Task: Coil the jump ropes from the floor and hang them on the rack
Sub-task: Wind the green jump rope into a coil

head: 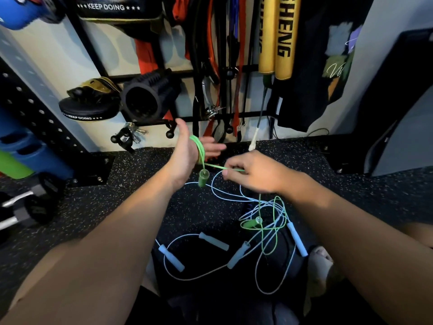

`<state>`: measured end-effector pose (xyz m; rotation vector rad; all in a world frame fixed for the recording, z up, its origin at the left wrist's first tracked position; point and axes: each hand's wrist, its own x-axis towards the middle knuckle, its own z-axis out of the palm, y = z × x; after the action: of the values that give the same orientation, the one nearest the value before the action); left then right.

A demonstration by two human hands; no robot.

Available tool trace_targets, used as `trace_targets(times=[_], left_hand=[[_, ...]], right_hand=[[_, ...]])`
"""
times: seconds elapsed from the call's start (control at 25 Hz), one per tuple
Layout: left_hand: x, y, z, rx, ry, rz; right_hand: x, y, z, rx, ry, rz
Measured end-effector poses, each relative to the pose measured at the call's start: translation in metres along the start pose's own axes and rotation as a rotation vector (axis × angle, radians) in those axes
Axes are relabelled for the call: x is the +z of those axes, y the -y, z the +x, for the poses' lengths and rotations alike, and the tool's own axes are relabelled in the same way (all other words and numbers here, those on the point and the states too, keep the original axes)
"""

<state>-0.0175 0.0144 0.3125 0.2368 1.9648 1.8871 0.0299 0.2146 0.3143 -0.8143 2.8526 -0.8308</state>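
**Green rope wound on the left hand**

Green jump rope [199, 148] loops several times around the open left hand [187, 153], one green handle [202, 178] dangling below the palm. The right hand [253, 172] pinches the taut green cord in a closed grip. On the speckled floor [117, 207] below lie the other green handle [249, 223] and tangled pale blue ropes [210, 242]. The rack [234, 113] stands behind.

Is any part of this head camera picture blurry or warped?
Head view: the left hand wrapped in green rope is motion-smeared; wide-angle bending curves the rack and walls; floor ropes stay fairly sharp; corners darken.
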Motion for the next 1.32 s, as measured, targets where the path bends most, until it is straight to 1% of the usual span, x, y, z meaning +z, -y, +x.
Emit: trace_targets(times=[0.08,0.16,0.2,0.28,0.32,0.4,0.52,0.64,0.72,0.8,0.84,0.92,1.0,1.08,1.16,1.2,1.28,1.32], left_hand=[[0.010,0.010,-0.006,-0.055,0.222,0.109],[0.022,0.012,-0.014,-0.114,0.411,0.138],[0.027,0.010,-0.017,-0.166,0.467,0.122],[0.033,0.003,-0.020,-0.239,0.540,0.045],[0.032,0.000,-0.021,-0.251,0.562,-0.024],[0.030,-0.006,-0.023,-0.234,0.575,-0.178],[0.029,-0.013,-0.027,-0.169,0.515,-0.367],[0.024,-0.019,-0.025,-0.095,0.376,-0.600],[0.018,-0.023,-0.021,-0.031,0.265,-0.722],[0.011,-0.025,-0.018,0.020,0.172,-0.813],[0.008,-0.026,-0.017,0.043,0.133,-0.841],[0.002,-0.029,-0.015,0.090,0.052,-0.860],[-0.003,-0.031,-0.013,0.134,-0.022,-0.847],[-0.008,-0.032,-0.011,0.164,-0.068,-0.765],[-0.011,-0.028,-0.006,0.171,-0.117,-0.581],[-0.012,-0.024,-0.002,0.165,-0.157,-0.473],[-0.014,-0.013,0.004,0.132,-0.197,-0.267],[-0.012,-0.008,0.004,0.105,-0.187,-0.175]], right_hand=[[-0.011,0.003,0.001,-0.044,-0.059,-0.018],[-0.021,-0.002,0.000,-0.048,-0.107,0.013],[-0.023,-0.006,-0.001,-0.017,-0.127,0.076],[-0.025,-0.015,-0.003,0.078,-0.169,0.276],[-0.023,-0.019,-0.003,0.114,-0.187,0.365],[-0.011,-0.028,-0.003,0.172,-0.209,0.456],[0.017,-0.036,-0.002,0.278,-0.205,0.519],[0.044,-0.037,-0.007,0.402,-0.095,0.608],[0.053,-0.037,-0.011,0.469,0.044,0.537],[0.059,-0.039,-0.014,0.477,0.179,0.430],[0.061,-0.041,-0.013,0.478,0.216,0.396],[0.063,-0.041,-0.011,0.495,0.222,0.338],[0.064,-0.041,-0.010,0.508,0.204,0.320],[0.059,-0.036,-0.010,0.445,0.204,0.300],[0.049,-0.028,-0.010,0.312,0.183,0.202],[0.044,-0.024,-0.009,0.247,0.147,0.157],[0.030,-0.011,-0.007,0.126,0.036,0.099],[0.022,-0.005,-0.005,0.064,-0.031,0.080]])
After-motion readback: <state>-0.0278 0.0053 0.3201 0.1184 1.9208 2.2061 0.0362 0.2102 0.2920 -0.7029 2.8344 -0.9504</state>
